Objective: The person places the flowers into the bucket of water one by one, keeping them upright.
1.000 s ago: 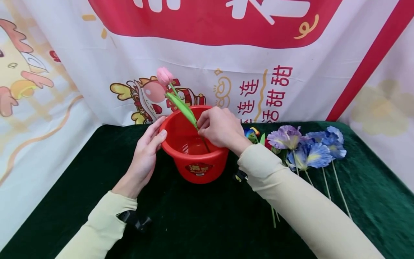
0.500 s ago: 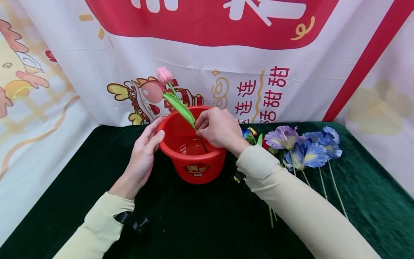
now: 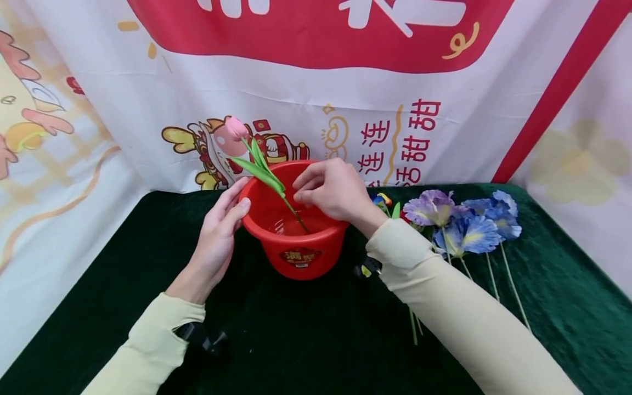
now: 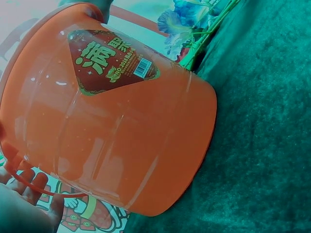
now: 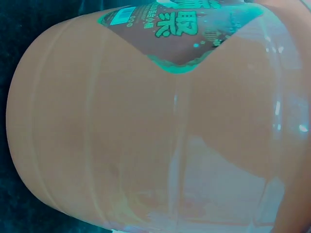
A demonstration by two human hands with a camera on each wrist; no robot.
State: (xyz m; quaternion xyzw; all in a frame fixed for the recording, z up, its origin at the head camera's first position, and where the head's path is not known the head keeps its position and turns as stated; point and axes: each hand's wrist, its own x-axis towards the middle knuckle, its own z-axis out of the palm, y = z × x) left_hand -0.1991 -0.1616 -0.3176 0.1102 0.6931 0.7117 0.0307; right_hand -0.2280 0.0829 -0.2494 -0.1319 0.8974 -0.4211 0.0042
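We find the left hand (image 3: 212,244), fingers extended, against the left side of the red bucket (image 3: 331,255). The pink tulip (image 3: 270,178) stands inside, now tilted farther left. The right hand (image 3: 336,189), loosely relaxed, has just released it; we judge that placement made. A printed banner (image 3: 286,82) hangs behind.

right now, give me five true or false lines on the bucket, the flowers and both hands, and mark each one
1. The pink tulip has its stem inside the red plastic bucket. True.
2. The red plastic bucket lies on its side. False: it stands upright on the green velvet cloth.
3. The left hand touches the bucket. True.
4. The right hand holds the purple iris. False: it is over the bucket's mouth, while the iris lies to the right of the bucket.
5. The bucket's label has a barcode. True.
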